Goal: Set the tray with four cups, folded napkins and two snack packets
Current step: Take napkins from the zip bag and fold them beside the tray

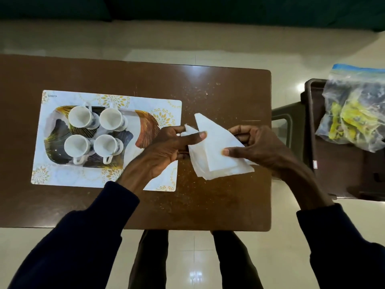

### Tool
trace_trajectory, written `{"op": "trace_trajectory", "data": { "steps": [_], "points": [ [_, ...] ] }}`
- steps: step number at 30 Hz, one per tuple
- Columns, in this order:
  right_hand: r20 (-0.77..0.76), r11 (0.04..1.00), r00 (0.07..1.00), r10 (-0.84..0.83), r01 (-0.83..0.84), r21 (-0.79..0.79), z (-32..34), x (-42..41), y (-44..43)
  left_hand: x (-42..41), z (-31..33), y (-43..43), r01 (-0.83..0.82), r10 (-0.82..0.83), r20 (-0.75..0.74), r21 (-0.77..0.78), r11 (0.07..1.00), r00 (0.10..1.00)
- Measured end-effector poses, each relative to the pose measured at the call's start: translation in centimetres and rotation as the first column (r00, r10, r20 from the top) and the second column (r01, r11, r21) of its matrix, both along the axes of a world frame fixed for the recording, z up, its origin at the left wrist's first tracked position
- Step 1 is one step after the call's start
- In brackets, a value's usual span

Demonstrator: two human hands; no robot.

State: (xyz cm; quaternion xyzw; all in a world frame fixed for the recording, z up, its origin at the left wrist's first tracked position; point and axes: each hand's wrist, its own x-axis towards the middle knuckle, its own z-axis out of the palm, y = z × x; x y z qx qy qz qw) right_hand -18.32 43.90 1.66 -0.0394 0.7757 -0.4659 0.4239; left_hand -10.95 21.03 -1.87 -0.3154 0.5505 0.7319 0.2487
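Both hands hold a white paper napkin [216, 151] above the brown table [208, 205], between them. The right hand [258, 146] pinches the napkin's right side, thumb pressed on top of the folded triangular flap and fingers curled behind the sheet. The left hand [166, 149] grips the napkin's left corner, thumb laid across the top of it and fingertips tucked under, so a small crumpled tip pokes out just beyond the knuckles. The napkin's lower layers hang out below both thumbs. Left of the left hand, partly hidden under its wrist, sits a patterned tray [143, 124] on a white and gold placemat [52, 174]; four white cups [94, 134] stand upright on the tray in two rows, well clear of the fingers. Far to the right of the right hand, a clear plastic bag [354, 109] with yellow contents rests on a dark stool [333, 163].
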Motion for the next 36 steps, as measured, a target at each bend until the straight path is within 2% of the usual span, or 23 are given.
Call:
{"op": "trace_trajectory", "data": {
  "steps": [3, 6, 8, 10, 11, 13, 15, 16, 18, 21, 25, 29, 32, 36],
  "points": [
    [-0.041, 0.997, 0.996, 0.073, -0.072, 0.019, 0.7, -1.1, -0.3, -0.9, 1.0, 0.3, 0.068, -0.069, -0.002, -0.081, 0.994, 0.998],
    [-0.152, 0.997, 0.986, 0.063, -0.055, 0.052, 1.2, -1.4, -1.0, -1.1, 1.0, 0.7, 0.002, -0.003, -0.009, -0.123, 0.992, 1.0],
    [-0.237, 0.997, 0.97, -0.045, 0.059, 0.054, 1.4, -0.9, -1.2, -1.0, 0.9, 1.0, -0.099, 0.097, -0.022, -0.122, 0.988, 0.995],
    [-0.246, 0.961, 0.932, -0.266, 0.278, 0.014, 1.0, 0.0, -0.9, -0.8, 0.9, 1.2, -0.202, 0.2, -0.034, -0.099, 0.974, 0.979],
    [-0.165, 0.918, 0.904, -0.395, 0.396, -0.032, 0.7, 0.5, -0.6, -0.6, 0.8, 1.4, -0.242, 0.24, -0.04, -0.085, 0.966, 0.97],
    [0.155, 0.803, 0.811, -0.564, 0.582, -0.127, 0.1, 1.8, 0.0, -0.2, 0.6, 1.7, -0.312, 0.31, -0.039, -0.053, 0.949, 0.95],
    [0.472, 0.712, 0.682, -0.558, 0.686, -0.149, -0.5, 3.1, -0.2, 0.3, 0.4, 2.4, -0.383, 0.383, -0.015, 0.022, 0.923, 0.923],
    [0.554, 0.701, 0.645, -0.527, 0.698, -0.146, -0.7, 3.6, -0.6, 0.6, 0.4, 2.8, -0.423, 0.423, 0.008, 0.073, 0.903, 0.906],
    [0.592, 0.701, 0.626, -0.508, 0.7, -0.139, -1.3, 4.5, -1.9, 1.4, 0.4, 3.7, -0.498, 0.494, 0.063, 0.143, 0.855, 0.867],
    [0.557, 0.663, 0.595, -0.579, 0.742, -0.104, -2.0, 4.7, -3.6, 2.5, 0.3, 4.7, -0.57, 0.553, 0.138, 0.192, 0.799, 0.822],
    [0.528, 0.669, 0.616, -0.584, 0.734, -0.116, -2.4, 4.5, -4.4, 3.9, -0.3, 5.0, -0.614, 0.612, 0.085, 0.219, 0.758, 0.786],
    [0.487, 0.671, 0.642, -0.592, 0.727, -0.143, -2.7, 4.2, -4.8, 5.3, -0.8, 4.0, -0.529, 0.535, 0.006, 0.165, 0.832, 0.845],
    [0.373, 0.758, 0.761, -0.53, 0.623, -0.195, -2.4, 3.4, -4.8, 5.5, -1.0, 1.2, -0.376, 0.376, 0.043, 0.218, 0.901, 0.926],
    [0.221, 0.902, 0.91, -0.35, 0.391, -0.181, -2.0, 2.3, -5.6, 4.2, -1.4, -3.3, -0.208, 0.211, 0.008, 0.197, 0.958, 0.978]
  ]
}}
